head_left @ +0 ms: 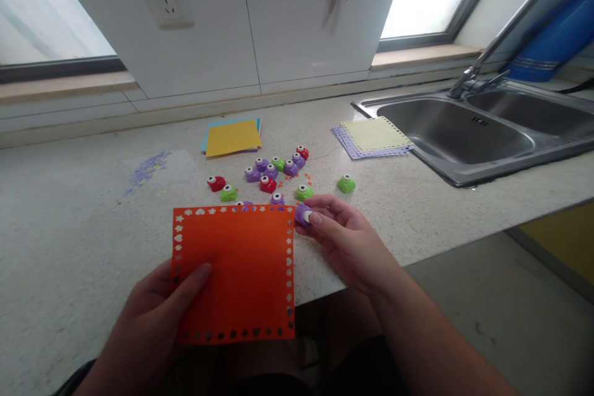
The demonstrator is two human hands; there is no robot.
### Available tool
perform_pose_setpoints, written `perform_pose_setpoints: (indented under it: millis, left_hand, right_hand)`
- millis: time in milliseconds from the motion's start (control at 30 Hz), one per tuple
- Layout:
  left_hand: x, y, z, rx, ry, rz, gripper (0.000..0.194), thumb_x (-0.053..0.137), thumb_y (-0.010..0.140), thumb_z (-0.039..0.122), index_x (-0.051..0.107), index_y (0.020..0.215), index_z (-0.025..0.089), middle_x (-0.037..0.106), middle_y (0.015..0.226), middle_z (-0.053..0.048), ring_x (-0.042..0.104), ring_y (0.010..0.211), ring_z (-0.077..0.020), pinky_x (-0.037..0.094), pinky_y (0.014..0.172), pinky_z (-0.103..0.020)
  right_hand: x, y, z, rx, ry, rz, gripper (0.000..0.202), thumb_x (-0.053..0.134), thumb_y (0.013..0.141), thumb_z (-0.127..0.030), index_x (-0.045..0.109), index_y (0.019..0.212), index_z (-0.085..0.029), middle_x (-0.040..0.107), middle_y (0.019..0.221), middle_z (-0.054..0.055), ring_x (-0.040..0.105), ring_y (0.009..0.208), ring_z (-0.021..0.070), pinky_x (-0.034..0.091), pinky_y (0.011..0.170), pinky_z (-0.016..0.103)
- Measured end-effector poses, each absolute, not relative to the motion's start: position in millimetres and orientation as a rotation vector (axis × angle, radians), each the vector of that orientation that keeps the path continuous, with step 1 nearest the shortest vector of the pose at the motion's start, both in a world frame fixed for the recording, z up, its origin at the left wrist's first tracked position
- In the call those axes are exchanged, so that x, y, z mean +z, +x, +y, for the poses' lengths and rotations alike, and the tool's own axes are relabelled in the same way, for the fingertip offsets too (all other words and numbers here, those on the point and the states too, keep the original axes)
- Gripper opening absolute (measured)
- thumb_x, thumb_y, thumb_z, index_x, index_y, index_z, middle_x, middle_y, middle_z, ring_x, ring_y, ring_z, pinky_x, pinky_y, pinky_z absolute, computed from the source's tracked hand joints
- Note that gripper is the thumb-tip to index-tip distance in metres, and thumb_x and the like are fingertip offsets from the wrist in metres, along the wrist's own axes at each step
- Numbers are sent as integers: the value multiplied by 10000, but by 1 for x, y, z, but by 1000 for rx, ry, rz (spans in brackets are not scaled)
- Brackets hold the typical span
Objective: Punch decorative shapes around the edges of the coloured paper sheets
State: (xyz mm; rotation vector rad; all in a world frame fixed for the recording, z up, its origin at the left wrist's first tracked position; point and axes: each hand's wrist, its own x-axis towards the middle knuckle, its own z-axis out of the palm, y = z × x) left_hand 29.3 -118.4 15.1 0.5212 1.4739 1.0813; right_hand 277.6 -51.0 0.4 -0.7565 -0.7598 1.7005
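An orange square sheet (236, 272) with small shapes cut along its edges is held up in my left hand (162, 303), thumb on its front and fingers behind. My right hand (346, 235) pinches a purple craft punch (303, 215) at the sheet's upper right corner, thumb on its white button. Beyond the sheet stand several small punches, among them a green one (304, 192), a red one (268, 184) and a purple one (252, 174). The sheet's top edge partly hides a purple punch behind it. Orange paper bits (307, 180) lie among the punches.
A yellow sheet (233, 138) tops a stack at the back. Punched cream sheets (375, 133) lie on purple ones beside the steel sink (457, 180). Purple and yellow scraps (149, 168) are heaped on the left of the counter (69, 229). A lone green punch (346, 184) stands right.
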Motion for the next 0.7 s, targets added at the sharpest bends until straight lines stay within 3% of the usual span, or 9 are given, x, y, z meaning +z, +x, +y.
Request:
perform_pose_setpoints:
  millis: [200, 467, 700]
  left_hand:
    - [16, 29, -119, 1095, 520, 1473, 454, 855, 745, 307, 710, 1173, 259, 824, 879, -39, 791, 785, -330, 684, 602, -370]
    - [16, 31, -119, 1126, 496, 1441, 419, 853, 747, 271, 723, 1144, 257, 823, 949, -47, 789, 823, -337, 686, 686, -423]
    - [16, 31, -120, 1126, 511, 1464, 403, 874, 719, 314, 745, 1096, 254, 823, 867, -33, 789, 714, -318, 687, 634, -409]
  right_hand:
    - [1, 278, -52, 1692, -760, -761, 239, 854, 772, -266, 727, 961, -192, 756, 947, 31, 698, 899, 132, 565, 856, 269]
    - [2, 278, -52, 1681, -775, -806, 244, 857, 768, -277, 722, 958, -202, 758, 929, 13, 695, 867, 116, 552, 849, 252]
    - [0, 278, -51, 1666, -800, -835, 258, 852, 776, -277, 705, 975, -204, 754, 942, 22, 697, 892, 128, 544, 868, 271]
